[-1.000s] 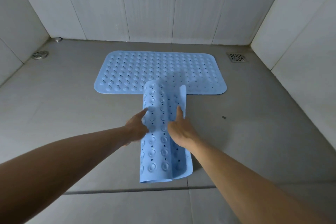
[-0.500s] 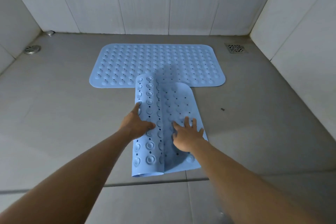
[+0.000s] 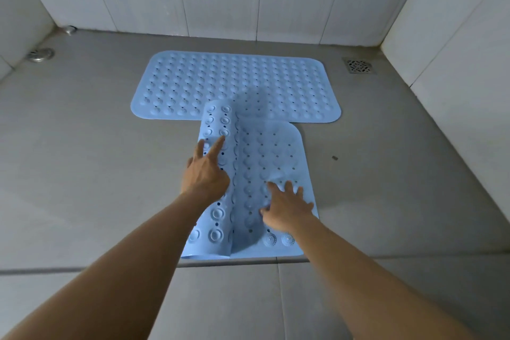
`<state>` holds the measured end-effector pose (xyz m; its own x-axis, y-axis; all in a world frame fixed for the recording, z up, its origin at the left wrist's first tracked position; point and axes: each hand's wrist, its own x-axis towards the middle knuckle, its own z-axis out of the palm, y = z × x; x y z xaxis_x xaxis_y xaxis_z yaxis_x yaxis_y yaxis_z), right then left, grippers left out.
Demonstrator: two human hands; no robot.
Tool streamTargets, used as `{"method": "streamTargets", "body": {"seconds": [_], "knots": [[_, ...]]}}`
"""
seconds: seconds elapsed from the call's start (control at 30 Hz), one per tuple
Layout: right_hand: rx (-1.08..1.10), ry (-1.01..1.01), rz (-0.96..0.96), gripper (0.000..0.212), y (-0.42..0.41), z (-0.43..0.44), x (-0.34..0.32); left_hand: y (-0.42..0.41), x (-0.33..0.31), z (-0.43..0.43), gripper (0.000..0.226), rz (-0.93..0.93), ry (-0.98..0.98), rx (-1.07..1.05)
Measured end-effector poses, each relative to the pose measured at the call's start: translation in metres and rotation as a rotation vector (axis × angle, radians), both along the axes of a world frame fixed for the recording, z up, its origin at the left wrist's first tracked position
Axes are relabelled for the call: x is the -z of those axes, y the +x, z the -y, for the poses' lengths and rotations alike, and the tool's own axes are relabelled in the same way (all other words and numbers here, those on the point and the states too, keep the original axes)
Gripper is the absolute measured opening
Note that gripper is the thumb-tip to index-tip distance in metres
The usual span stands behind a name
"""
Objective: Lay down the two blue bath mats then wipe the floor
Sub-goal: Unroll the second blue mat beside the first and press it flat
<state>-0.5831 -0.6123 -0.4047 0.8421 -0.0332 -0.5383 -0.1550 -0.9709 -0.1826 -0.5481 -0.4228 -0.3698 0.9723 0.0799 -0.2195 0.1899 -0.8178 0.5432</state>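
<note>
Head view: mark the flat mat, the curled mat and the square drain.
flat mat [image 3: 209, 83]: head view, bumpy top surface, left half.
curled mat [image 3: 276, 152]: head view, flattened right part.
square drain [image 3: 359, 66]: head view, centre of grate.

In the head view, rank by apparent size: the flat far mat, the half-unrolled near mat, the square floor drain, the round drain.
1. flat far mat
2. half-unrolled near mat, though it is nearer and partly curled
3. square floor drain and round drain: too alike to rank.
</note>
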Motion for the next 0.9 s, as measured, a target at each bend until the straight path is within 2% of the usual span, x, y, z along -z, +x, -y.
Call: {"method": "streamTargets", "body": {"seconds": [0.1,0.13,0.27,0.4,0.67,0.77,0.9], "knots": [[0.042,0.002,0.068,0.069,0.018,-0.013,0.000,-0.005,0.004,-0.001,0.062,0.065,0.082,0.084],[0.044,0.028,0.051,0.071,0.023,-0.015,0.002,-0.007,0.006,-0.002,0.060,0.063,0.095,0.089],[0.034,0.012,0.009,0.088,0.026,-0.011,0.022,-0.009,0.014,-0.006,0.098,0.015,0.132,0.060],[0.044,0.013,0.037,0.091,0.020,0.003,0.024,-0.007,0.011,0.002,0.100,0.021,0.100,0.033],[0.078,-0.050,0.011,0.092,0.015,0.057,0.010,-0.004,0.013,0.024,0.104,-0.035,-0.094,-0.010],[0.031,-0.097,0.046,0.088,0.023,0.049,0.006,-0.006,0.012,0.029,0.101,-0.008,0.079,-0.032],[0.007,-0.034,0.056,0.077,0.033,0.020,0.006,-0.005,0.006,0.026,0.081,0.075,0.238,0.045]]}}
